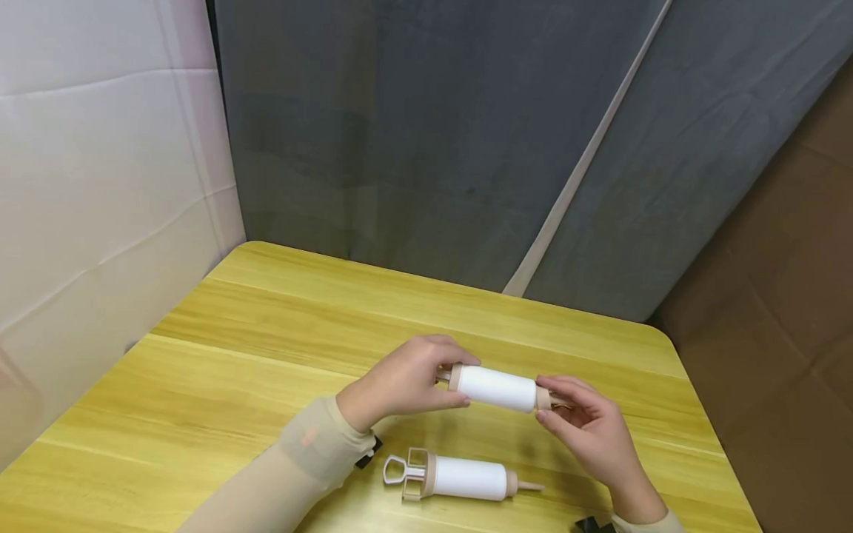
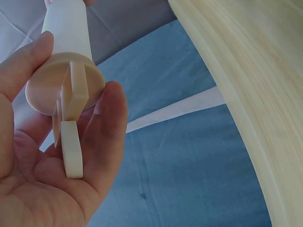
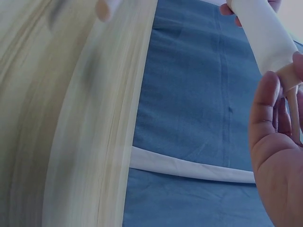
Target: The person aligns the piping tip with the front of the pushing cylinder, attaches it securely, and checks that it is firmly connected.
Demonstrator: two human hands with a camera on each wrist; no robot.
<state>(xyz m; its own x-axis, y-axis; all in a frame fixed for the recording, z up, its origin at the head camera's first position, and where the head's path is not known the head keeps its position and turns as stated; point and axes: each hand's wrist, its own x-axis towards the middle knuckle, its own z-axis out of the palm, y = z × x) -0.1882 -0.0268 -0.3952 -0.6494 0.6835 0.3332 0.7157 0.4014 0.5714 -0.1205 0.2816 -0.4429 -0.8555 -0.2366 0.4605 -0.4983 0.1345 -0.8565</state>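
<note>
A large white toy syringe with beige end caps is held above the table between both hands. My left hand grips its handle end, thumb and fingers around the beige collar; the plunger handle lies over the palm in the left wrist view. My right hand pinches the beige cap at the nozzle end, and the thin nozzle runs back between the fingers. Below, a second syringe of the same kind lies on the table, its ring handle to the left and nozzle to the right.
The wood-grain table has rounded far corners. Behind it hangs a dark grey-blue curtain with a pale strip. A white cloth stands at the left and a brown one at the right.
</note>
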